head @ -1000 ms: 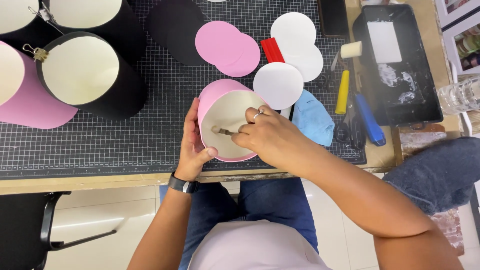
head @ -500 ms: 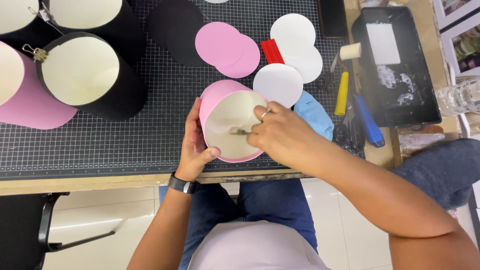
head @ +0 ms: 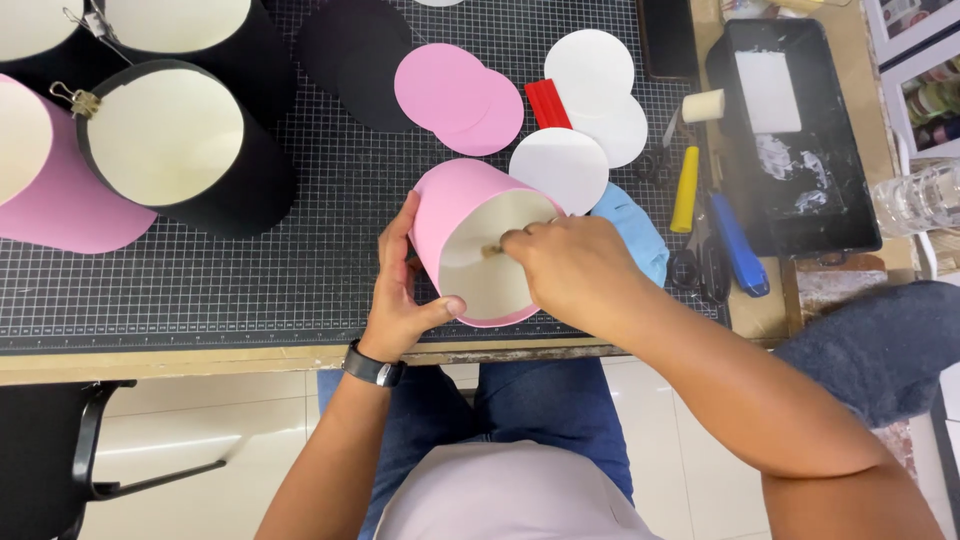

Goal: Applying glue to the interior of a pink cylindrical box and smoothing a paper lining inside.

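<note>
A pink paper cylinder (head: 452, 205) with a cream inside lies tilted on the gridded cutting mat (head: 250, 280), its open end facing me. My left hand (head: 398, 290) grips its left side, thumb on the lower rim. My right hand (head: 565, 265) reaches into the opening and pinches a small brush-like tool (head: 492, 251) against the inner wall. A dark watch sits on my left wrist.
Black cylinders (head: 190, 150) and a pink cylinder (head: 50, 180) stand at the left. Pink discs (head: 455, 95), white discs (head: 590, 110), a red strip (head: 547, 103), a blue cloth (head: 630, 225), scissors and a blue tool (head: 738, 250), a yellow tool (head: 685, 190) and a black glue tray (head: 790, 130) lie to the right.
The pink cylinder has been turned so more of its pink outer wall shows. My right hand has shifted slightly right inside the opening.
</note>
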